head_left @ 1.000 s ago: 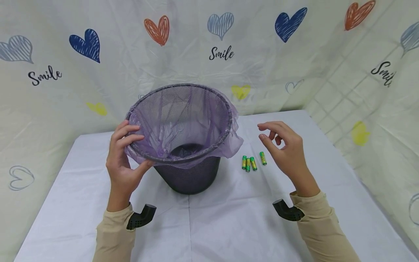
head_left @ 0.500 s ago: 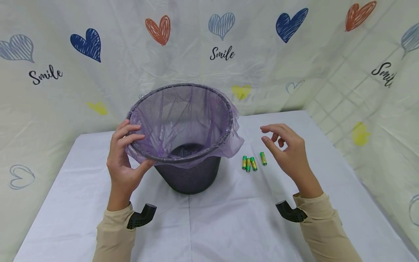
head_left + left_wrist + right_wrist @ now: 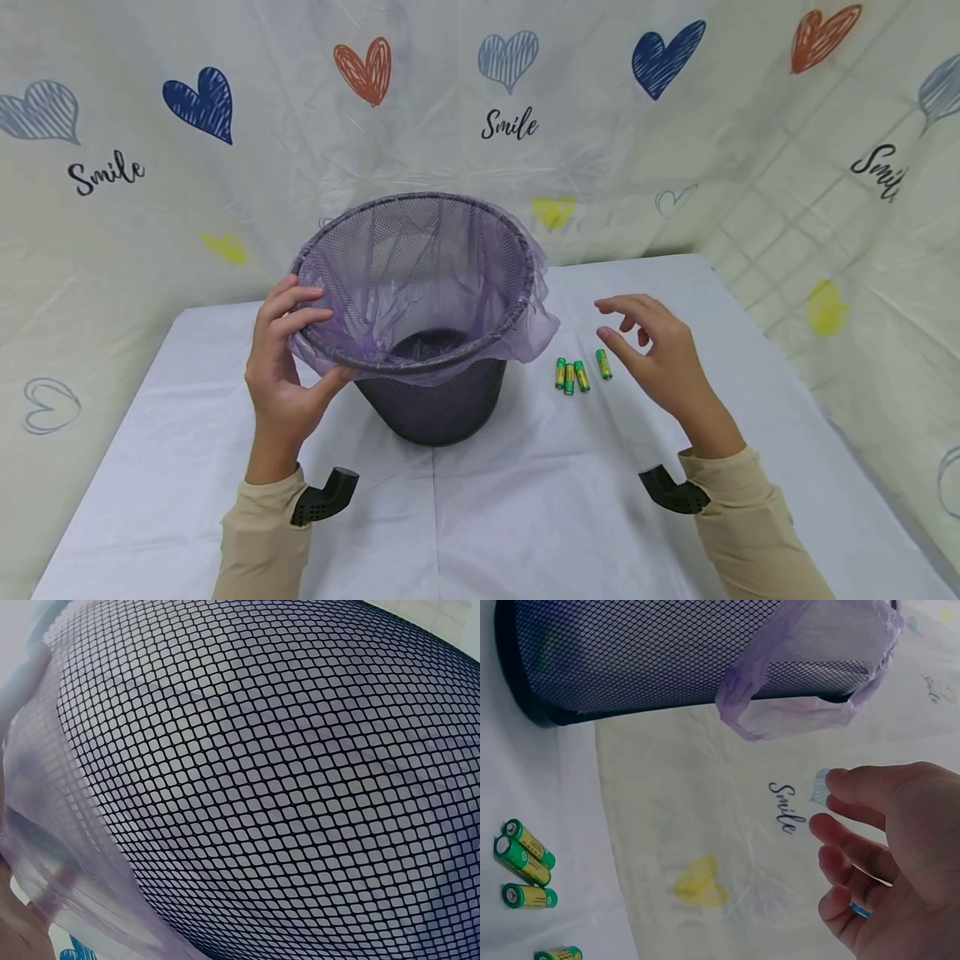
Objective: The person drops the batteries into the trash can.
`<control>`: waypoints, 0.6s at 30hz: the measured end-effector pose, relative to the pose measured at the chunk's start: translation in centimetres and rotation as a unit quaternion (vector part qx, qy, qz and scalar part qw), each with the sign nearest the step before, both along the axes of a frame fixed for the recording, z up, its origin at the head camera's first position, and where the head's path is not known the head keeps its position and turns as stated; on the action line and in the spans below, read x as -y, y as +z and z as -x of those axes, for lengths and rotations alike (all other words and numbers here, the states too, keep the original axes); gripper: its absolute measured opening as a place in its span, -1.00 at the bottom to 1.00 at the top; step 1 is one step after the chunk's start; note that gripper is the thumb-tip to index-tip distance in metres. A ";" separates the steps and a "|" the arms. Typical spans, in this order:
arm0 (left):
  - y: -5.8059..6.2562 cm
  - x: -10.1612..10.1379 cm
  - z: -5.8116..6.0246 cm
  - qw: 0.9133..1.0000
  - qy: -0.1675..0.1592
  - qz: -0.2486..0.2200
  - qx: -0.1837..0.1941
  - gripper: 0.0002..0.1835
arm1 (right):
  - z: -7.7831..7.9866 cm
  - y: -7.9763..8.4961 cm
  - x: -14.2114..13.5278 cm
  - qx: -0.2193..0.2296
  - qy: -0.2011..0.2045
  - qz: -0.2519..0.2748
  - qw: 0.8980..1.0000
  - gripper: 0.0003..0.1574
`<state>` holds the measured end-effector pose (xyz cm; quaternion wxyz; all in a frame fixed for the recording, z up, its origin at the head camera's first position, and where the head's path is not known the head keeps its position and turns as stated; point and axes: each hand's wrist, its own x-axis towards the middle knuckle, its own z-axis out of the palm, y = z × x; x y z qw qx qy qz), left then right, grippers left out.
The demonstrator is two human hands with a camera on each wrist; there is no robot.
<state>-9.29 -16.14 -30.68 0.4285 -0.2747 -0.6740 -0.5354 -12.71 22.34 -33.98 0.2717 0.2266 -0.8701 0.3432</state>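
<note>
1. Head view: big mesh bin [image 3: 442, 412] sitting left of centre, purple liner [image 3: 536, 337] folded over its rim and spilling out on the right.
2. Same view, centre left: the left hand [image 3: 288, 375] has hold of that rim, fingertips over the inside, thumb against the near outer side, liner caught in the grip.
3. Right of centre, the right hand [image 3: 656, 350] hangs in the air, grasping nothing, fingers bent, thumb and forefinger apart.
4. Just left of it on the white cloth [image 3: 525, 525], three batteries [image 3: 569, 378] line up close together, with a fourth battery [image 3: 603, 364] a little to their right.
5. Left wrist view: black mesh nearly everywhere, liner down the left side, slivers of hand at the left edge; the grip can't be told from here.
6. Right wrist view: bin across the top, liner drooping at upper right, batteries lower left, unburdened hand lower right, thumb clear of the curled fingers.
</note>
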 end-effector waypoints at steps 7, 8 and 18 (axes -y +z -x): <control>-0.1 0.1 0.1 1.000 0.002 0.005 -0.001 -0.26 | -0.1 -0.3 -0.3 0.015 0.000 -0.017 1.000 -0.55; -0.1 0.1 0.1 1.000 0.003 0.006 -0.001 -0.26 | -0.1 -0.4 -0.3 0.018 -0.001 -0.016 1.000 -0.55; -0.1 0.2 0.0 1.000 0.007 0.010 0.002 -0.25 | 0.0 -1.2 -1.0 0.047 0.016 -0.035 0.998 -0.49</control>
